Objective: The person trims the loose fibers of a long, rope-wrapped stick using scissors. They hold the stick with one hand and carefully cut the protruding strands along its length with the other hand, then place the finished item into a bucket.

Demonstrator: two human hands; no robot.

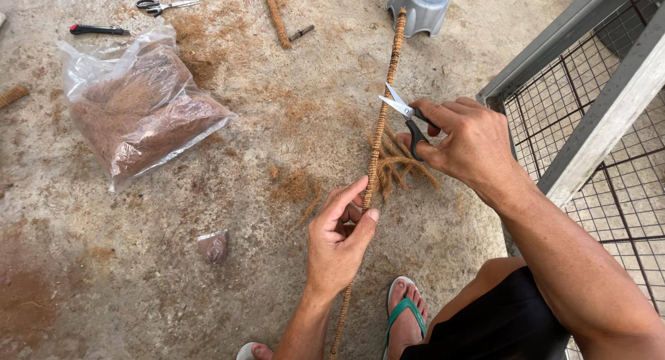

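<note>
The left hand [339, 239] grips a long fibre-wrapped pole [377, 135] that runs from near the feet to the far stool [420, 6]. The right hand [467, 142], just right of the pole, holds open scissors [405, 114], blades touching the pole above loose fibre strands [402, 162]. A bag of fibre [138, 107] lies on the floor far left.

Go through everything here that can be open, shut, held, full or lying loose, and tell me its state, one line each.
Left hand: closed around the fibre-wrapped stick.
Right hand: gripping the scissors.
Fibre-wrapped stick: held, slanting up from the floor.
Scissors: blades open beside the stick.
Plastic bag: lying down, full of brown fibre.
Second scissors: lying unused.
</note>
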